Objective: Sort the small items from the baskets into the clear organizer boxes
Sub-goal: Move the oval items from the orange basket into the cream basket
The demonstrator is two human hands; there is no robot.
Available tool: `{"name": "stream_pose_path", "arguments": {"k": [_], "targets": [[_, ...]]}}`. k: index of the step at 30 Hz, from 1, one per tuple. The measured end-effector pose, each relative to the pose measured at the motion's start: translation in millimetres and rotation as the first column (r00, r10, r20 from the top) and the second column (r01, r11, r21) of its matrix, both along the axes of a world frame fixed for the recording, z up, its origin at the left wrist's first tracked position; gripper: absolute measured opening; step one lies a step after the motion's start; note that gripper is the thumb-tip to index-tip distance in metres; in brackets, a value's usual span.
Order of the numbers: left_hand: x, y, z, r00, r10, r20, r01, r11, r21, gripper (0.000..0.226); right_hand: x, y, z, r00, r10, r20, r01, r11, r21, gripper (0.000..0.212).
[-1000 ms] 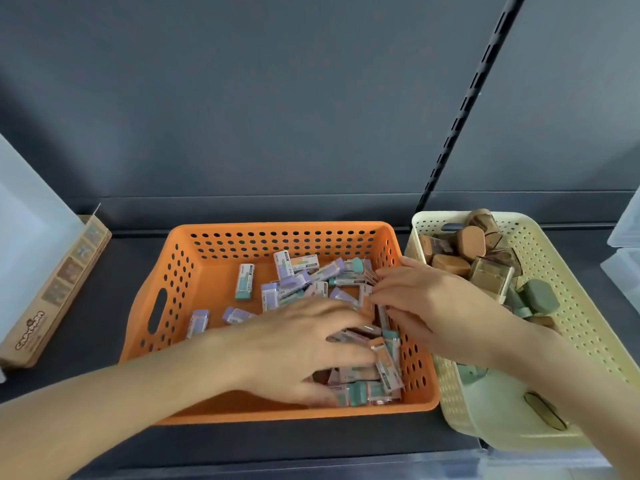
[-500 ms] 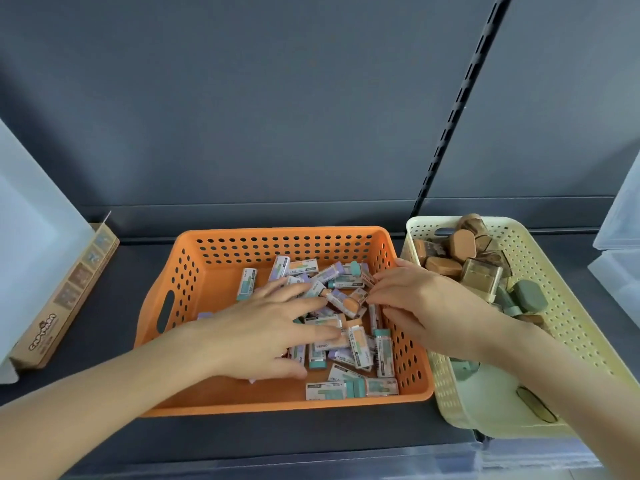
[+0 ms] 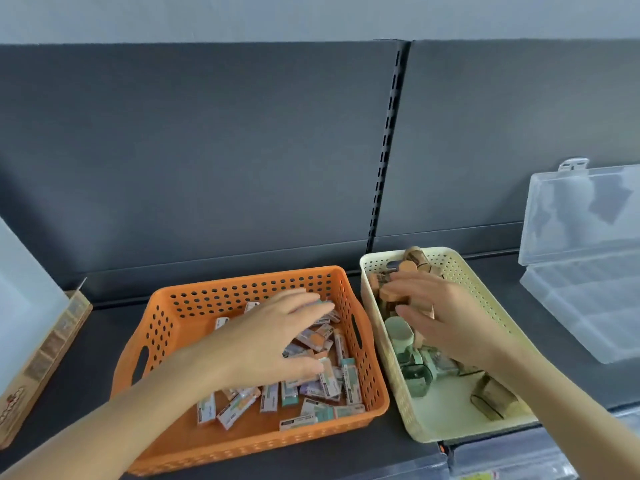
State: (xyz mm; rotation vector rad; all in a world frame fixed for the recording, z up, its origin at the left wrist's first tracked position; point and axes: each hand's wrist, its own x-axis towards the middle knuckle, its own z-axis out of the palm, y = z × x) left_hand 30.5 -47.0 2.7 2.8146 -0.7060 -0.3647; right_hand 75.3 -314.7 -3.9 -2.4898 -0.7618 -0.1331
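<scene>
Presently left hand [image 3: 273,337] is spread open over wrapped erasers [image 3: 329,379] in orange basket [image 3: 242,282], nothing gripped; right hand [image 3: 446,317] is laid on brown pieces [image 3: 415,258] in cream basket [image 3: 460,268], grip cannot be told; clear organizer box [image 3: 581,289] is set open at right.

I noted an orange perforated basket [image 3: 242,284] holding loose wrapped erasers [image 3: 349,379]. Just right of it, a cream basket [image 3: 394,382] held brown and green items [image 3: 401,332]. A clear organizer box [image 3: 585,271] lay open, farther right.

A brown printed carton [image 3: 43,367] lies on the dark shelf [image 3: 100,344]
</scene>
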Motion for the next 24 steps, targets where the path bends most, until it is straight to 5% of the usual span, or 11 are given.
{"name": "stream_pose_path", "arguments": {"k": [11, 24], "targets": [[11.9, -72.0, 3.0, 0.992, -0.057, 0.112, 0.068, 0.992, -0.104, 0.071, -33.2, -69.5, -9.5, 0.964, -0.264, -0.041, 0.265, 0.964, 0.033, 0.036], [25.2, -180.7, -9.3, 0.913, 0.332, 0.235, -0.307, 0.942, -0.137, 0.062, 7.8, -129.2, -13.8, 0.995, -0.052, -0.082, 0.047, 0.997, -0.067, 0.042]]}}
